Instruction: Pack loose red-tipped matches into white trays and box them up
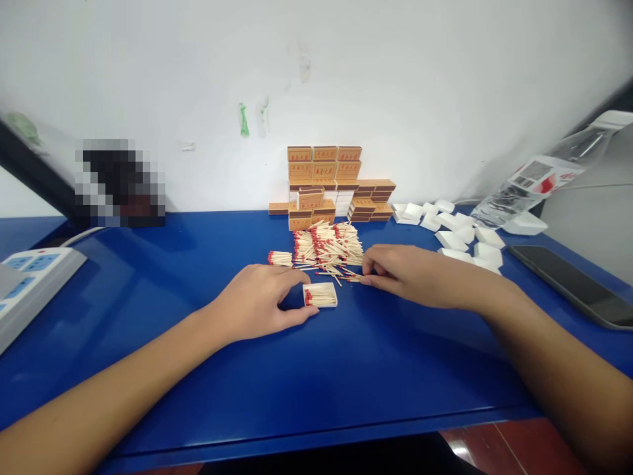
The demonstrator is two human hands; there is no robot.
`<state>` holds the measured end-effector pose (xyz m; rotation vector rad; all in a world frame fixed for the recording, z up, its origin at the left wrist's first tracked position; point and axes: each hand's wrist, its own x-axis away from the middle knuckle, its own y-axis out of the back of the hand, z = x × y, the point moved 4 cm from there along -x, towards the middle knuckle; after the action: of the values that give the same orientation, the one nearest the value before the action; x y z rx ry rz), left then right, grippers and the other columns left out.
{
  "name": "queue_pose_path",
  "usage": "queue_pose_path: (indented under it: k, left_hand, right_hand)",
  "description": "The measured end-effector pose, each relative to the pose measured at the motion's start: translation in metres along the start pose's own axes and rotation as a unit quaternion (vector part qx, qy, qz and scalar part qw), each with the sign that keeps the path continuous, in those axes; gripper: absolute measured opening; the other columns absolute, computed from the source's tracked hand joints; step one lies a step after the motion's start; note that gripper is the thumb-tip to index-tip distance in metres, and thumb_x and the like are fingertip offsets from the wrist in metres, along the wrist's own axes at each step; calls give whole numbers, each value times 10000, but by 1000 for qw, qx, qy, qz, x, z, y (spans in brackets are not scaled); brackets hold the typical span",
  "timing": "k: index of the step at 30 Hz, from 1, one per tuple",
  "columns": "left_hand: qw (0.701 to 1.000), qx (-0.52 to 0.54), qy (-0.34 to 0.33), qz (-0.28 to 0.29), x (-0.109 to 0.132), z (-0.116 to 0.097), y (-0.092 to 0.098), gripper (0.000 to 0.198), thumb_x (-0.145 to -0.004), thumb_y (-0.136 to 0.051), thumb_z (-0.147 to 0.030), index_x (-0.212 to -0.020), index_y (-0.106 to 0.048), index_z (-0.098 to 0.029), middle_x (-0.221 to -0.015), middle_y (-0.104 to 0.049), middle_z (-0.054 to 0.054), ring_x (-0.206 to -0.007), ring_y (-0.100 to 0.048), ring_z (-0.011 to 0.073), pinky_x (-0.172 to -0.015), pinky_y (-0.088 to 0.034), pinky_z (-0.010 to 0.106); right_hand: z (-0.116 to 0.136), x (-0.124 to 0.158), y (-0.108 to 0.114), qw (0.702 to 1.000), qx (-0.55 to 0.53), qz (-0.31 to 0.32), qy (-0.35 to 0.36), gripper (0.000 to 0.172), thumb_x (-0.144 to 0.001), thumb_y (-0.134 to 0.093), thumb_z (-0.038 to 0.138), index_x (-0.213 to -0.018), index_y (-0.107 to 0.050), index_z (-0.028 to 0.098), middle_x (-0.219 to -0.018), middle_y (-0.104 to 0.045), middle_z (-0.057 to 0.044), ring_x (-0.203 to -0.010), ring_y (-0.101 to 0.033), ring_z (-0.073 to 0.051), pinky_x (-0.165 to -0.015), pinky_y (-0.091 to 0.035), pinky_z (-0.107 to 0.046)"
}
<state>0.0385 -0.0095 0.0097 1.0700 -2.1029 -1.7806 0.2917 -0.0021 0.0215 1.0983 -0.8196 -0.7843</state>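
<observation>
My left hand [262, 300] grips the left end of a small white matchbox tray [337, 297] between thumb and fingers. Red-tipped matches [321, 297] lie side by side in that tray, heads to the left. Just right of it, my right hand [400, 272] is closed in a pinch on a few loose matches [352, 278] lying on the table. Behind both hands is a large heap of matches [329, 244], with a small neat bundle of matches [280, 258] at its left.
Orange-brown matchboxes [324, 171] are stacked against the wall behind the heap. To the right are several white trays [452, 241], a tilted plastic bottle [539, 175] and a black phone [573, 284]. A power strip [34, 284] sits at the left of the blue table [316, 389].
</observation>
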Motion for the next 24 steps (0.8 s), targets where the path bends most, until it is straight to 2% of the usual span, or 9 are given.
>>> queue_pose_path:
  k: [5, 9, 15, 20, 24]
  left_hand:
    - [1000, 2, -2, 4, 0, 0, 0, 297, -913, -738, -439, -1073, -753, -189, -615, -550, -59, -525, -511, 114, -560, -368, 253]
    - [1000, 2, -5, 2, 0, 0, 0, 307, -918, -731, -446, -1073, -752, -181, -631, -576, -50, -545, -535, 121, -566, -374, 257]
    - [1000, -7, -3, 9, -1, -1, 0, 312, -927, -714, -462, -1051, -754, -179, -625, -572, -48, -543, -536, 123, -568, -384, 256]
    - [1000, -7, -3, 12, -1, -1, 0, 313, -936, -700, -467, -1067, -750, -187, -627, -582, -48, -542, -535, 122, -573, -390, 255]
    - [1000, -4, 2, 9, 0, -1, 0, 323, -926, -711, -472, -1080, -751, -191, -625, -584, -47, -538, -528, 123, -566, -379, 255]
  right_hand:
    - [5, -5, -1, 999, -26, -37, 26, 268, -990, -581, 484, -1020, -615, 219, -1003, -681, -85, -850, -598, -231, -721, -409, -332]
    - [10, -9, -6, 998, -53, -21, 41, 242, -1036, -487, 407, -955, -609, 214, -964, -688, -88, -820, -585, -221, -706, -399, -336]
    - [10, -7, -10, 998, -53, 5, 17, 307, -1069, -409, 443, -1006, -595, 207, -1021, -692, -109, -811, -589, -224, -724, -416, -358]
    - [8, -2, -6, 998, -51, -18, 26, 293, -1078, -403, 447, -1002, -571, 220, -1008, -691, -93, -801, -612, -222, -724, -427, -352]
    - [22, 6, 1, 996, -69, -38, 41, 301, -1091, -413, 468, -1034, -583, 226, -1022, -704, -78, -820, -630, -216, -721, -432, -337]
